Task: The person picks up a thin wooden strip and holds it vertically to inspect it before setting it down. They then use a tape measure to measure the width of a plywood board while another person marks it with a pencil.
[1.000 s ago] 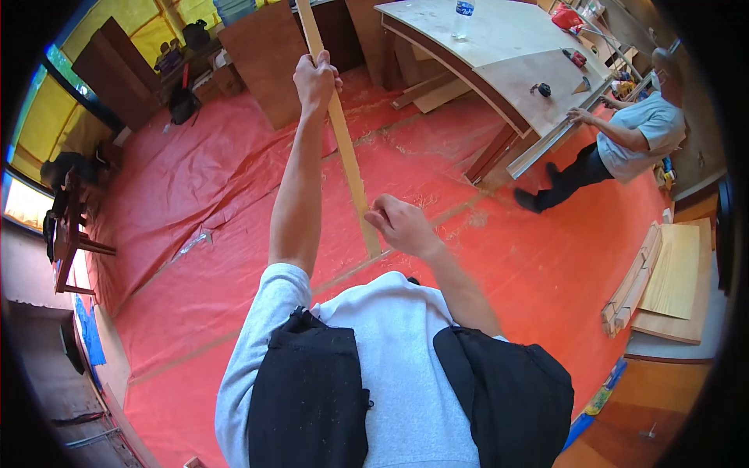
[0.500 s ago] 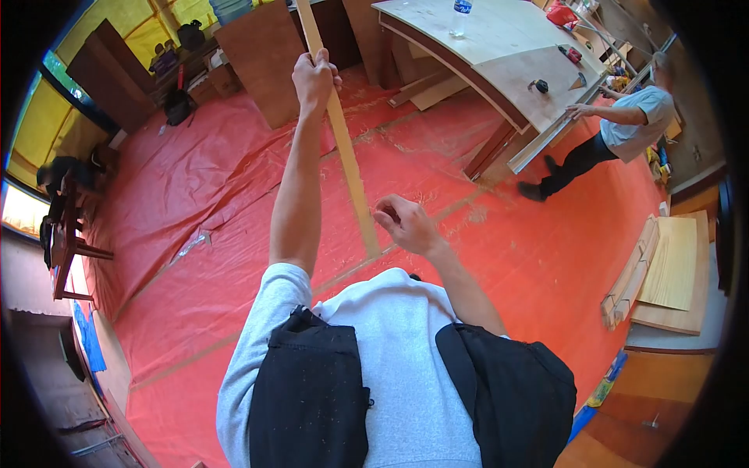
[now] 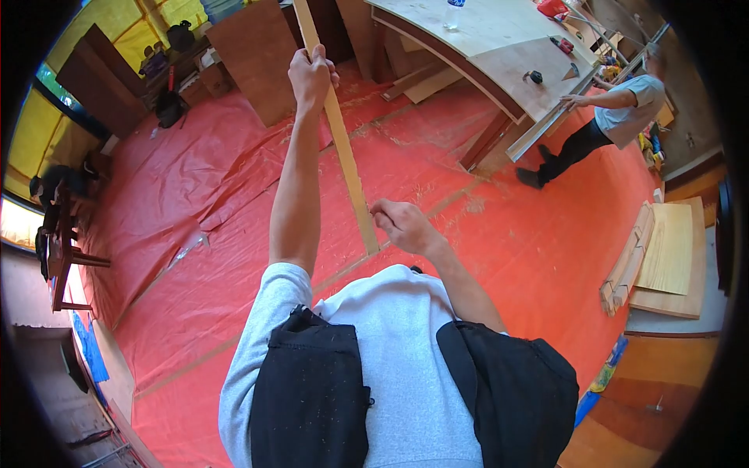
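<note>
A long, narrow wooden strip (image 3: 345,148) slants across the middle of the view, its lower end above the red floor sheet and its upper end running past the top edge. My left hand (image 3: 310,76) is wrapped around the upper part, arm stretched forward. My right hand (image 3: 406,226) is at the right edge of the strip, near its lower end. Its fingers are curled into a pinch; whether something small is between them is hidden. The fingertips look close to or touching the strip's edge.
Red plastic sheeting (image 3: 257,210) with folds and wood shavings covers the floor. A large worktable (image 3: 468,54) bears a bottle (image 3: 454,14) and tools. Beside it a person (image 3: 624,109) holds a long pale piece. Boards (image 3: 663,257) lie at right; a wooden stool (image 3: 70,253) stands left.
My right hand's fingers have closed from a loose curl into a pinch beside the strip. My left hand keeps its grip. The view has shifted slightly.
</note>
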`<state>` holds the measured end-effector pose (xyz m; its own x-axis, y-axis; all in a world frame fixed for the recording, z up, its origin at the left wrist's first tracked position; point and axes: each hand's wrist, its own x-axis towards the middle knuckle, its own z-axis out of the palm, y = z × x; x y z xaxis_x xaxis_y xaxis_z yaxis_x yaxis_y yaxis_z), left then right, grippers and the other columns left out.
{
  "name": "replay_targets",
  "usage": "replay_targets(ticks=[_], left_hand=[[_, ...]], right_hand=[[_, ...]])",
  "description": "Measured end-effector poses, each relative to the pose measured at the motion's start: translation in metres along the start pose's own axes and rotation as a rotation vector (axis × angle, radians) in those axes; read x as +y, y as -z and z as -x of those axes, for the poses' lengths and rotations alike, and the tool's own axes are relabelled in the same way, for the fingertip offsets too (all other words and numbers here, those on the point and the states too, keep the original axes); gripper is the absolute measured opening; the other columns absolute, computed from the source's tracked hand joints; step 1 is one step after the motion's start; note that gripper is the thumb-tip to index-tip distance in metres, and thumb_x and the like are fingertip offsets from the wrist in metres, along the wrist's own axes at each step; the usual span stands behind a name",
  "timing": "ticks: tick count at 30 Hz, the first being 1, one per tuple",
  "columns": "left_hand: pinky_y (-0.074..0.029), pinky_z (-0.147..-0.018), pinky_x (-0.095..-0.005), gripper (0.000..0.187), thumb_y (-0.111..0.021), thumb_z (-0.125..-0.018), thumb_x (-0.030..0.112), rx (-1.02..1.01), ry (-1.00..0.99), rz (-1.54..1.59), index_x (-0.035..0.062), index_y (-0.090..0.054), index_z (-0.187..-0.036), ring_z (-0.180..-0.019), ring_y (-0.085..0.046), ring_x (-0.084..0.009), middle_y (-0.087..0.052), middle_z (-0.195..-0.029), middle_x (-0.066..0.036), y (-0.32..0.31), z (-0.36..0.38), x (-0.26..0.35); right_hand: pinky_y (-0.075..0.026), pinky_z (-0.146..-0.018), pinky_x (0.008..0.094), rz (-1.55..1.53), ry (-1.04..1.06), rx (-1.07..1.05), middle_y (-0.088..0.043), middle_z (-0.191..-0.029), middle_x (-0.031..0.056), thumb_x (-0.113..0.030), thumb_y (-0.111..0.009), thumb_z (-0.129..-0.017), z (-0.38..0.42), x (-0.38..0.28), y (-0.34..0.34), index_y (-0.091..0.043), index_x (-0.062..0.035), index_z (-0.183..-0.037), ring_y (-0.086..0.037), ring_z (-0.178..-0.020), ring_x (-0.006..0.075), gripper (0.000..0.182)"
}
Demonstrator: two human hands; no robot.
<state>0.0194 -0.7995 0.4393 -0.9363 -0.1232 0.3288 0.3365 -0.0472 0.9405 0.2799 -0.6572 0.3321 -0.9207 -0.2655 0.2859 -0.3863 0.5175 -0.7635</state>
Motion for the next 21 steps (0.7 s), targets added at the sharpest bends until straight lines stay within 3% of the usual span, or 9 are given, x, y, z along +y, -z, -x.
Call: replay_targets(ticks=[3, 7, 14, 15, 18, 19, 20, 21], left_hand=[[-0.042, -0.042, -0.0270, 0.023, -0.049, -0.101, 0.023, -0.049, 0.018, 0.013, 0.0037, -0.049, -0.089, -0.046, -0.049, -0.0097, -0.050, -0.064, -0.002, 0.004, 0.007, 0.008], [-0.039, -0.033, -0.0292, 0.022, -0.048, -0.100, 0.022, -0.062, -0.104, 0.104, 0.0017, -0.052, -0.092, -0.038, -0.051, -0.0131, -0.052, -0.057, -0.004, 0.011, -0.001, 0.001], [-0.040, -0.037, -0.0255, 0.026, -0.049, -0.102, 0.025, -0.042, 0.069, 0.132, 0.0050, -0.048, -0.085, -0.043, -0.048, -0.0090, -0.051, -0.062, -0.002, 0.022, 0.003, 0.009], [-0.040, -0.038, -0.0246, 0.027, -0.049, -0.102, 0.027, -0.047, 0.079, 0.116, 0.0056, -0.048, -0.085, -0.044, -0.048, -0.0084, -0.051, -0.063, -0.001, 0.023, 0.002, 0.006], [-0.040, -0.038, -0.0242, 0.027, -0.048, -0.102, 0.027, -0.047, 0.091, 0.054, 0.0059, -0.048, -0.085, -0.044, -0.047, -0.0081, -0.050, -0.064, 0.000, 0.028, -0.003, -0.004], [-0.040, -0.038, -0.0249, 0.028, -0.049, -0.102, 0.027, -0.049, 0.101, 0.059, 0.0052, -0.049, -0.085, -0.045, -0.049, -0.0086, -0.051, -0.062, -0.001, 0.031, -0.006, -0.013], [-0.041, -0.038, -0.0256, 0.028, -0.049, -0.102, 0.026, -0.053, 0.111, 0.063, 0.0044, -0.049, -0.084, -0.045, -0.051, -0.0092, -0.052, -0.061, -0.002, 0.035, -0.008, -0.027], [-0.041, -0.038, -0.0263, 0.028, -0.050, -0.101, 0.026, -0.059, 0.110, 0.071, 0.0037, -0.049, -0.084, -0.045, -0.052, -0.0098, -0.053, -0.060, -0.002, 0.036, -0.014, -0.028]], right_hand=[[-0.050, -0.065, 0.0470, 0.183, -0.064, -0.110, -0.064, -0.078, 0.0198, -0.021, -0.054, -0.093, -0.005, -0.016, 0.002, -0.059, -0.0036, -0.087, -0.064, -0.077, 0.0381, 0.019], [-0.046, -0.052, 0.0473, 0.126, 0.207, 0.014, -0.059, -0.066, 0.0196, -0.018, -0.060, -0.090, -0.005, 0.007, -0.017, -0.060, -0.0058, -0.079, -0.060, -0.060, 0.0395, 0.016], [-0.045, -0.046, 0.0429, 0.069, 0.241, 0.035, -0.051, -0.055, 0.0178, -0.011, -0.057, -0.090, -0.003, -0.027, -0.018, -0.052, -0.0038, -0.073, -0.057, -0.050, 0.0360, 0.019], [-0.046, -0.046, 0.0412, 0.114, 0.290, 0.047, -0.052, -0.055, 0.0151, -0.008, -0.058, -0.087, -0.003, -0.031, -0.016, -0.050, -0.0046, -0.071, -0.058, -0.050, 0.0322, 0.018], [-0.048, -0.047, 0.0407, 0.109, 0.566, -0.138, -0.053, -0.057, 0.0125, -0.006, -0.059, -0.082, 0.002, -0.062, -0.010, -0.050, -0.0066, -0.070, -0.060, -0.052, 0.0291, 0.015], [-0.049, -0.050, 0.0406, -0.096, 0.526, -0.283, -0.054, -0.059, 0.0110, -0.005, -0.060, -0.079, 0.007, -0.103, 0.001, -0.049, -0.0076, -0.068, -0.062, -0.055, 0.0276, 0.016], [-0.049, -0.052, 0.0406, 0.023, 0.607, -0.282, -0.054, -0.061, 0.0114, -0.005, -0.060, -0.080, 0.015, -0.102, -0.012, -0.049, -0.0062, -0.067, -0.062, -0.057, 0.0290, 0.018], [-0.049, -0.053, 0.0409, -0.001, 0.524, -0.283, -0.055, -0.062, 0.0113, -0.006, -0.060, -0.082, 0.012, -0.107, -0.005, -0.049, -0.0055, -0.068, -0.062, -0.058, 0.0298, 0.019]])
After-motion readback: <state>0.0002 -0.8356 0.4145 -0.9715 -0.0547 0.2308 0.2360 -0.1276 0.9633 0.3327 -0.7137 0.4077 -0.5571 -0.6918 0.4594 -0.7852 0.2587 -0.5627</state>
